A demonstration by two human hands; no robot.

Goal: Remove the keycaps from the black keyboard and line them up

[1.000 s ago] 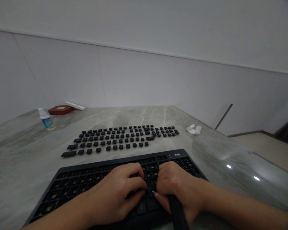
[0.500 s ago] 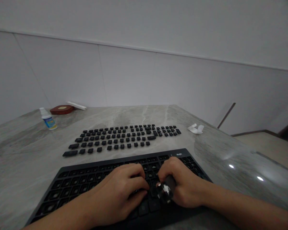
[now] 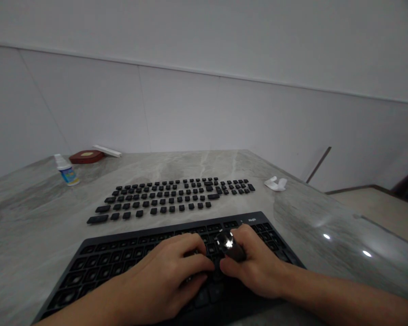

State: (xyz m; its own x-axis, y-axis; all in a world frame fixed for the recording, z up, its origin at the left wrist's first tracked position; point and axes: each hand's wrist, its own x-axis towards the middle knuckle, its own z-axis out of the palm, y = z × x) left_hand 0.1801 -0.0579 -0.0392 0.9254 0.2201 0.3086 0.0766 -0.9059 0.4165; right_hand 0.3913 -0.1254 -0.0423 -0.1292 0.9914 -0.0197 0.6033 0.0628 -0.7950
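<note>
The black keyboard frame (image 3: 85, 260) lies before me, most of its key sockets bare, with a few keycaps still fitted at the near edge. Over its middle rests my left hand (image 3: 172, 271), fingers bent and apart, their tips touching the keyboard. My right hand (image 3: 255, 260) is wrapped around a dark, round-handled tool with a shiny end (image 3: 231, 246). The shiny end points up and left; the tool's other end is hidden. Loose black keycaps (image 3: 163, 194) are laid in keyboard-like rows on the table beyond.
On the grey marbled table (image 3: 224, 163), a white spray bottle with a blue label (image 3: 67, 174) stands at the left. Behind it are a reddish-brown box (image 3: 86, 157) and a white strip (image 3: 108, 151). Crumpled white tissue (image 3: 276, 183) lies at the right. A pale wall runs along the back.
My right hand has tilted the tool, so its shiny end swung up and away from me. My left hand's fingertips have shifted slightly right. The view moved a little.
</note>
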